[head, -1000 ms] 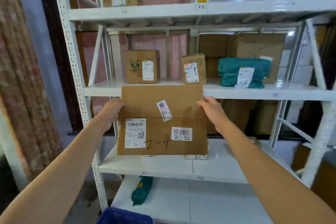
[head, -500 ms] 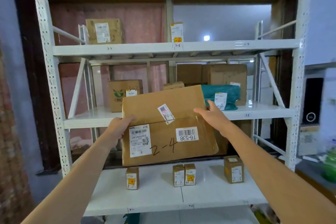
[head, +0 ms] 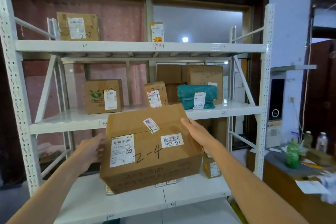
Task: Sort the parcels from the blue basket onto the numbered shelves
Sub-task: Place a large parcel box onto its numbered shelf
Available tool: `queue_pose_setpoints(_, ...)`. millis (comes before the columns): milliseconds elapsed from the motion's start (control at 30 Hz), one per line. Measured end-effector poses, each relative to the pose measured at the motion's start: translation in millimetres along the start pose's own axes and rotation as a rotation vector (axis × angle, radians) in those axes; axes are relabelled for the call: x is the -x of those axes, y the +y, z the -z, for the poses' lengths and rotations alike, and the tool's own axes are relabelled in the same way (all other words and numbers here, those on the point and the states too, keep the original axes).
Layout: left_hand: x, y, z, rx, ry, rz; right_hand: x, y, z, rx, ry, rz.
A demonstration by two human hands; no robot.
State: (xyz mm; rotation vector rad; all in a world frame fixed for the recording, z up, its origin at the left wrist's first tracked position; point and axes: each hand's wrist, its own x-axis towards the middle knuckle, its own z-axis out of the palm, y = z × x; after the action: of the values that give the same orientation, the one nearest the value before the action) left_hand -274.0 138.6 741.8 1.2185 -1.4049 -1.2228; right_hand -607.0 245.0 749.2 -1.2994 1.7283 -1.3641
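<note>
**A:** So, where is the parcel?

**B:** It's up in the air in front of the white metal shelving rack (head: pixel 140 47), at the centre of view. It's a large brown cardboard box (head: pixel 152 151), tilted so its top face shows. That face has "2-4" handwritten on it, plus a white shipping label and a barcode sticker reading T6-538.

**A:** And the hands?

**B:** The right hand (head: pixel 197 132) lies along the box's 3 o'clock edge. Its fingers are straight and flat on the cardboard, not curled round it. The left hand (head: pixel 91 151) is against the 9 o'clock side. It is blurred and the box hides its fingertips, so I cannot tell whether those fingers are flat or curled.

**A:** What's on the rack?

**B:** On the top shelf there's a brown carton marked 2-2 (head: pixel 78 26) at 11 o'clock from the held box. A narrow upright parcel with a yellow-and-white label (head: pixel 157 32) stands at 12, above the edge mark 2-3. On the middle shelf, a green-logo box marked 3-2 (head: pixel 103 96) is at 10 o'clock. A smaller box marked 3-3 (head: pixel 156 94) stands just beyond the held box's far edge, and a teal plastic-wrapped parcel (head: pixel 197 96) sits at 1 o'clock. A small cardboard box (head: pixel 211 168) stands on the lower shelf at 4 o'clock.

**A:** Anything off the rack?

**B:** At 3 o'clock there's a grey-topped counter (head: pixel 278 162) carrying a green bottle (head: pixel 292 154) and loose papers.
</note>
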Motion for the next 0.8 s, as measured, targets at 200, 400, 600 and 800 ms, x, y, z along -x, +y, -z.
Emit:
queue_pose_setpoints(200,14.8,-12.0,-16.1,-0.094,-0.127,-0.013,2.3,18.1,-3.3,0.000,0.056,-0.003)
queue_pose_setpoints(400,15.3,-2.9,-39.5,-0.117,-0.079,-0.098,23.2,18.1,6.1,0.030,0.238,-0.043)
queue_pose_setpoints(600,14.5,2.5,-76.8,-0.110,-0.135,-0.152,31.9,38.8,32.2,0.047,0.362,-0.007)
queue_pose_setpoints(800,16.1,32.7,-129.5,-0.090,-0.199,-0.264,32.3,47.6,91.5,-0.014,0.390,0.018)
